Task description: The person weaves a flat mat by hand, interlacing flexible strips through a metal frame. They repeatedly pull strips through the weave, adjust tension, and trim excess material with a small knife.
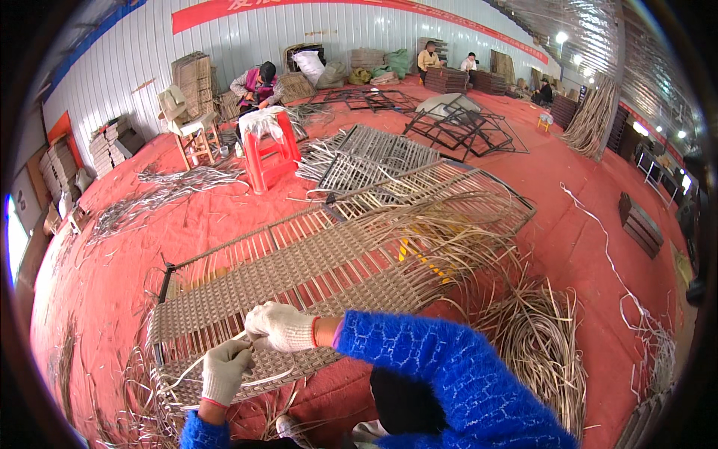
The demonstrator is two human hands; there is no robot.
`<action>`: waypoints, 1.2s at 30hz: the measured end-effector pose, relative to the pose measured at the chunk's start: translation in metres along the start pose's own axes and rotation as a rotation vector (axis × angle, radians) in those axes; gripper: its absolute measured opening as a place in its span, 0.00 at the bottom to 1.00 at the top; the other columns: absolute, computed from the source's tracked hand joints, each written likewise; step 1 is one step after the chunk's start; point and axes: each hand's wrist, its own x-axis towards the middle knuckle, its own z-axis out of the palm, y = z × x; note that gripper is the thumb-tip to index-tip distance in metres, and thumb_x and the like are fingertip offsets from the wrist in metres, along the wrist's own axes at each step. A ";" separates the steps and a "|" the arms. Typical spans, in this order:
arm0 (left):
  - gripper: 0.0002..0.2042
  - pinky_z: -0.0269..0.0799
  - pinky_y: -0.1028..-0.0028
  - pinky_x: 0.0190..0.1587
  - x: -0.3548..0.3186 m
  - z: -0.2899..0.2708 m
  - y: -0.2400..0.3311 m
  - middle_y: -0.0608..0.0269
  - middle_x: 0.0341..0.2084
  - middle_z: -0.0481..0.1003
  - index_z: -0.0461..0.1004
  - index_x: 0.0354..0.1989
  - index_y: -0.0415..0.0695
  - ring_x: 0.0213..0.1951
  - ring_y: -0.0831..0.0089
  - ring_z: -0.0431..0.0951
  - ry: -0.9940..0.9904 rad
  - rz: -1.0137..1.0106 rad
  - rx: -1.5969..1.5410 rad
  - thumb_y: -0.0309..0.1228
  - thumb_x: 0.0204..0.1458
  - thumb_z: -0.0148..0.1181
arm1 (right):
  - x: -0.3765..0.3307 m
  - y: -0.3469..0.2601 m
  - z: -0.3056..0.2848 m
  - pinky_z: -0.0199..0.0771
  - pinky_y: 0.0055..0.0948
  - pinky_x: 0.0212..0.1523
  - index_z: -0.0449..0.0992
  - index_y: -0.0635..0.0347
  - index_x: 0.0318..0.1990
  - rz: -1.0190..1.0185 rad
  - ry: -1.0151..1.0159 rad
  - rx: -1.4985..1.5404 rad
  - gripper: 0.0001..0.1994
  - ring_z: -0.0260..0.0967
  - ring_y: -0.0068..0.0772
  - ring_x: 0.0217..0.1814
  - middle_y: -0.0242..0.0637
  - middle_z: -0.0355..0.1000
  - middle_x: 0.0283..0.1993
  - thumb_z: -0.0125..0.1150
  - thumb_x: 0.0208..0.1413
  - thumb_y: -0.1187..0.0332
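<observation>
A long panel frame, partly woven with flat grey-brown strips, lies in front of me. Both my hands wear white knit gloves and meet over its near edge. My left hand is closed in a pinch on a pale flat weaving strip, which loops out below and to the left of the glove. Just above and to the right, my right hand is closed too, its fingertips at the same strip. The exact grip between the fingers is hidden by the gloves.
Loose strips trail off the panel's right end, beside a big coiled bundle of strips. Beyond stand a red plastic stool, a wooden chair and bare black frames. A co-worker sits behind the stool; others sit farther back.
</observation>
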 end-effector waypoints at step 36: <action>0.05 0.73 0.79 0.26 0.011 -0.002 -0.014 0.61 0.20 0.76 0.76 0.33 0.33 0.23 0.77 0.76 0.035 0.043 -0.028 0.23 0.52 0.57 | 0.000 -0.013 -0.001 0.73 0.40 0.38 0.74 0.58 0.31 0.121 -0.029 -0.162 0.08 0.74 0.46 0.38 0.42 0.74 0.33 0.62 0.48 0.64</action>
